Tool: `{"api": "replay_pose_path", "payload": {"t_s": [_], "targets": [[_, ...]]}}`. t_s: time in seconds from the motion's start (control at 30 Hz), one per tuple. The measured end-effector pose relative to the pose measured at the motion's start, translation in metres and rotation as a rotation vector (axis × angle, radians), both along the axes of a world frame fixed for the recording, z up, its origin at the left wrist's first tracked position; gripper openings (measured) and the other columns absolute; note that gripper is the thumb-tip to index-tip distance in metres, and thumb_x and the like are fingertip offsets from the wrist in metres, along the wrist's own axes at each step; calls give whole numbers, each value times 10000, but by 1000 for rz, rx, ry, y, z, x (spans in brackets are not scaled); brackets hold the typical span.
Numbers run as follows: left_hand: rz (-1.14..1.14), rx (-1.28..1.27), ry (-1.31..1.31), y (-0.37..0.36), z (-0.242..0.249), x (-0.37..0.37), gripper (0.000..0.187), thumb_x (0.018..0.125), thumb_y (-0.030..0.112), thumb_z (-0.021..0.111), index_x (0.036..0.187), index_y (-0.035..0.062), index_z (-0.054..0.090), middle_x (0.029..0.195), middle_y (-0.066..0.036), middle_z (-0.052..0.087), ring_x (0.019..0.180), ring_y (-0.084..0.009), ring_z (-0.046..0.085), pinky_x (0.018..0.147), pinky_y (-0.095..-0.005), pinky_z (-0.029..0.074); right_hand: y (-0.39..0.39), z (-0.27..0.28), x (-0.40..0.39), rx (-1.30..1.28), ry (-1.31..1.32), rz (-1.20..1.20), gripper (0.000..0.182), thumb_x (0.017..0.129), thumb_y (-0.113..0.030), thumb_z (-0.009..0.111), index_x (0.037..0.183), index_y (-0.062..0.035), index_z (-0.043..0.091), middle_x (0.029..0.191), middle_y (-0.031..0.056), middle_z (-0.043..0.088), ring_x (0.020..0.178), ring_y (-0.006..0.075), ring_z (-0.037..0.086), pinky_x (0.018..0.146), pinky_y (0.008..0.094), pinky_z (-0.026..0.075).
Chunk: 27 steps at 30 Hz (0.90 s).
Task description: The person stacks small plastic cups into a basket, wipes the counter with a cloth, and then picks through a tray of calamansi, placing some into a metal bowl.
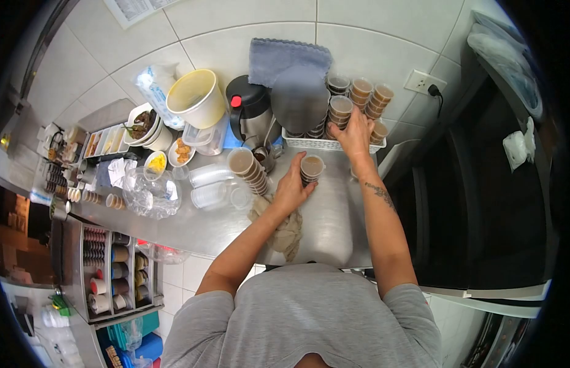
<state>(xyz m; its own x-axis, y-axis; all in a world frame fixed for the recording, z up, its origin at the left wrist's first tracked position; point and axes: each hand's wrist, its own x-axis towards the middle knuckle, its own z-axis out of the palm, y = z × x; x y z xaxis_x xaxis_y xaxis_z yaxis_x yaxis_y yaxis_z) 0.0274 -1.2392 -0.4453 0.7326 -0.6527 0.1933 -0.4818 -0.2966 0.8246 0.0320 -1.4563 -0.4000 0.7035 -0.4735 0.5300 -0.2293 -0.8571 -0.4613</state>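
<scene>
My left hand (291, 189) is wrapped around a short stack of lidded sauce cups (312, 167), upright on the steel counter and filled with something light brown. Farther back, my right hand (355, 136) grips another stack of brown-filled cups (340, 109) at the white plastic basket (303, 142). More cup stacks (377, 101) stand in that basket around my fingers. To the left of my left hand a taller stack of brown-filled cups (247, 168) leans on the counter. A crumpled beige cloth (286, 236) lies under my left forearm.
A thermos jug (251, 107) and a yellowish bucket (196, 98) stand at the back. Clear empty containers (211, 184), a plastic bag (151, 195) and small food bowls (182, 153) crowd the left side. A blue-grey cloth (288, 61) hangs on the wall; dark shelving (475, 184) borders the right.
</scene>
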Motion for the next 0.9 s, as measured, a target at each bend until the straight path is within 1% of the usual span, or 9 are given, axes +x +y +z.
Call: {"api": "replay_pose_path", "payload": {"t_s": [0.13,0.23,0.27,0.37,0.47,0.67,0.77,0.87,0.9], "targets": [[7,8,-2,1,-2,0,840,747,133,733,1401,88,208,1278,-257,492,1087,-433,550,878,-442,476,-1,14,-12,-76,-12,48,620,718,-211,752,1248,-40,479,1152,178,561,1109,340,483,974,451,327],[10,14,3,0,-1,2,834,749,132,730,1402,93,212,1279,-252,494,1083,-434,552,872,-442,479,-18,11,-32,10,-150,104,580,726,-118,695,1248,-9,468,1112,178,570,1102,355,481,979,449,341],[12,9,18,0,-1,1,831,749,131,729,1401,95,214,1281,-250,494,1083,-434,552,872,-442,479,-18,7,-39,-76,-138,21,463,722,-5,621,1175,-13,529,1089,159,574,1090,351,490,957,433,377],[11,59,122,-1,10,-3,827,749,129,727,1400,104,218,1278,-243,498,1081,-432,554,870,-441,480,-29,-16,-42,-238,-89,192,371,705,75,577,1064,-16,587,1046,142,581,1034,340,519,902,413,423],[6,20,75,-5,3,-1,825,749,133,727,1399,108,219,1260,-242,511,1063,-430,563,860,-443,482,-28,-6,-45,-99,-116,271,324,699,131,539,980,-16,606,1004,134,588,976,327,543,839,391,460],[-2,-1,80,-5,-1,-1,817,755,140,723,1398,107,221,1247,-246,517,1045,-441,566,844,-454,480,-36,3,-50,88,-38,293,285,730,114,542,975,-21,598,978,130,592,962,309,551,813,368,463],[-1,-17,46,-6,-6,1,812,758,139,719,1399,108,222,1249,-253,512,1035,-446,567,838,-458,479,-23,24,-44,-47,-252,256,212,759,74,544,950,-10,586,957,127,603,888,291,580,769,368,467],[-8,-41,21,-6,-14,3,810,760,139,718,1401,112,224,1224,-255,527,1010,-449,574,825,-459,479,-31,29,-41,300,-217,297,193,771,25,557,958,-9,587,928,126,613,807,277,601,729,366,481],[-11,-51,20,-6,-15,3,809,760,139,717,1401,114,225,1211,-254,535,1001,-450,577,820,-459,479,-34,29,-46,338,-159,278,202,771,19,559,969,-13,591,913,125,615,784,275,604,719,361,485]]}}
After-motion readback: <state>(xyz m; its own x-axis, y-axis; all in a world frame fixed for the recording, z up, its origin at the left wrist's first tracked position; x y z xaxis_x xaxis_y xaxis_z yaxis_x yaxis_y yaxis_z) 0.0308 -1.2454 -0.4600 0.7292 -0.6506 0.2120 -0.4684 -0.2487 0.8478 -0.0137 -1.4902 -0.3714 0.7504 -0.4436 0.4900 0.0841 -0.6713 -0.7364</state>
